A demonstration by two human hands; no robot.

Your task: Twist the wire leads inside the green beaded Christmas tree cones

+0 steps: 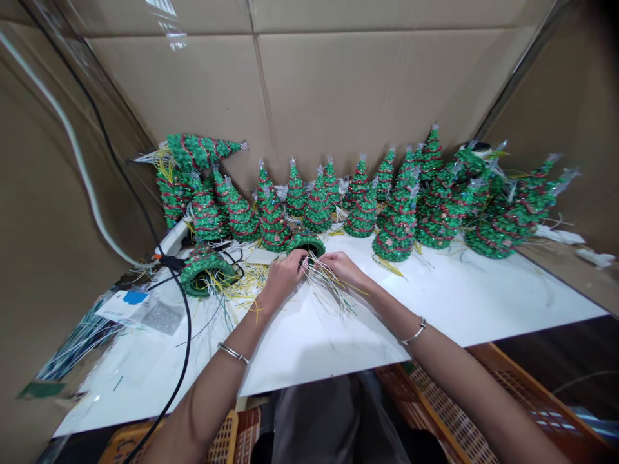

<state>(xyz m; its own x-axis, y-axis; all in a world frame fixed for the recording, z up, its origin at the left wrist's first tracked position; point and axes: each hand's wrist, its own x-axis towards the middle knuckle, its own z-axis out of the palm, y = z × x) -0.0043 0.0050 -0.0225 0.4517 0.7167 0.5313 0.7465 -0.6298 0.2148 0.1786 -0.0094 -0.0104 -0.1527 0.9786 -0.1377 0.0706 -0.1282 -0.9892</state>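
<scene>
A small green tinsel Christmas tree (pixel 305 240) lies on its side in front of me, its hollow base facing my body. White, yellow and green wires (pixel 331 287) spill out of the base onto the white table. My left hand (pixel 289 270) is closed at the left rim of the opening, with fingers pinched on the wires. At the right side, my right hand (pixel 342 265) also pinches some of the wires between thumb and fingers. The fingertips partly hide what they grip. A second tree (pixel 206 270) lies to the left, base opening towards me, wires hanging out.
Several decorated trees (pixel 394 225) stand along the back of the white table (pixel 459 290). Yellow wire scraps (pixel 249 277) lie left of my hands. A black cable (pixel 186 335) crosses the left side near a wire bundle (pixel 82 341) and a plastic bag (pixel 162 314). Orange crates (pixel 449 412) sit below.
</scene>
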